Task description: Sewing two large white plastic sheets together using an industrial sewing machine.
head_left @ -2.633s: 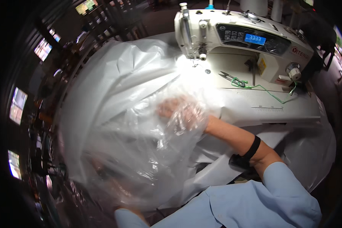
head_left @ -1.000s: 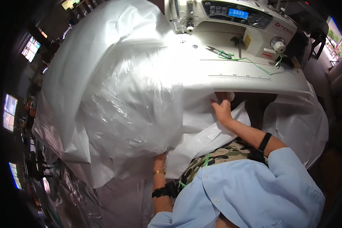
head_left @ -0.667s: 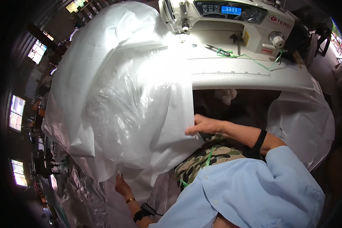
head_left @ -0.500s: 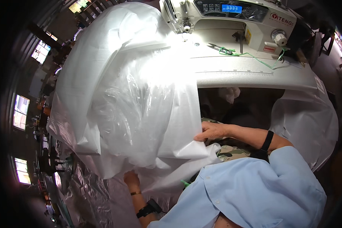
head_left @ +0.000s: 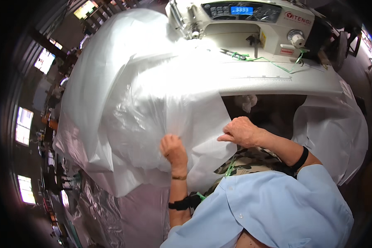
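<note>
A large white woven plastic sheet (head_left: 91,91) with clear plastic film (head_left: 132,124) on it spreads over the table and under the sewing machine head (head_left: 194,31). My left hand (head_left: 173,151), a little blurred, is closed over the film at the middle front, with folds running up from its fingers. My right hand (head_left: 242,131) is closed on the right edge of the white sheet, thumb and fingers pinched together. The needle area is washed out by the lamp's glare.
Small thread snips (head_left: 235,54) with a green cord lie on the machine bed (head_left: 268,68). More white sheet (head_left: 326,132) hangs at the right. Crumpled clear film (head_left: 97,211) lies at the lower left. A dark gap separates the bed from my lap.
My left hand has moved up and right from the sheet's lower edge onto its middle. The right hand has risen slightly and shifted right, drawing the sheet's edge with it.
</note>
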### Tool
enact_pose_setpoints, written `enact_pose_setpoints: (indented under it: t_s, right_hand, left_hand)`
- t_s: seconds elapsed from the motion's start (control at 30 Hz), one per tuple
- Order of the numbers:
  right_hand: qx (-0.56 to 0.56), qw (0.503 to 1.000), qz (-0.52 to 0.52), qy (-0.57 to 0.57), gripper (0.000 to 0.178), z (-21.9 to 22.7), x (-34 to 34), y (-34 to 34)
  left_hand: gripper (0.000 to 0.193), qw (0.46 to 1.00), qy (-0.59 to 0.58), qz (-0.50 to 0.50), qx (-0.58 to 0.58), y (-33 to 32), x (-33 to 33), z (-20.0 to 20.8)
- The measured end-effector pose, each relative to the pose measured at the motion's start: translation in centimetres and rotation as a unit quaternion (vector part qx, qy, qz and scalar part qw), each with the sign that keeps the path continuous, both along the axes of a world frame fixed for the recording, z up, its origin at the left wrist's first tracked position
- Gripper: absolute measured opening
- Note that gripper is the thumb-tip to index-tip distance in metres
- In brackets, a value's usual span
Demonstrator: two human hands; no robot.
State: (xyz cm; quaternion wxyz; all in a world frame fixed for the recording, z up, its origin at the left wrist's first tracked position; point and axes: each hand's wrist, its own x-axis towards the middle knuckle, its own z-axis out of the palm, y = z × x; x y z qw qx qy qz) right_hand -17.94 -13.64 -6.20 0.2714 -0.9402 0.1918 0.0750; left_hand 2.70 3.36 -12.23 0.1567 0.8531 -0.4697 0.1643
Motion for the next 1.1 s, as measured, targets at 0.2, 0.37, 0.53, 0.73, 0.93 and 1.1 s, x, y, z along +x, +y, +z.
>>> enact_pose_setpoints:
  t_s: [0.2,0.37,0.53,0.73,0.93,1.1]
  right_hand:
    - [0.180,0.960,-0.010,-0.216,0.045,0.5,4.1,-0.6]
    - [0.504,0.813,-0.123,-0.265,0.058,-0.5,10.7,-3.0]
    - [0.652,0.553,-0.319,-0.410,0.053,2.2,15.9,-6.1]
    - [0.737,0.569,-0.104,-0.351,0.016,3.3,16.1,-4.0]
    - [0.704,0.669,0.128,-0.201,0.017,0.7,12.0,4.7]
    - [0.204,0.923,-0.006,-0.326,0.017,-0.4,10.3,4.5]
  left_hand:
    - [0.014,0.859,0.385,-0.043,-0.335,4.5,5.6,5.0]
    - [0.021,0.700,0.582,-0.051,-0.410,3.4,5.3,14.6]
    - [0.026,0.693,0.570,-0.008,-0.441,0.9,4.1,21.0]
    - [0.017,0.780,0.528,-0.178,-0.285,2.4,7.5,20.3]
    - [0.019,0.851,0.511,-0.109,-0.059,7.2,9.3,12.4]
    - [0.016,0.804,0.583,-0.043,-0.105,9.0,9.5,9.2]
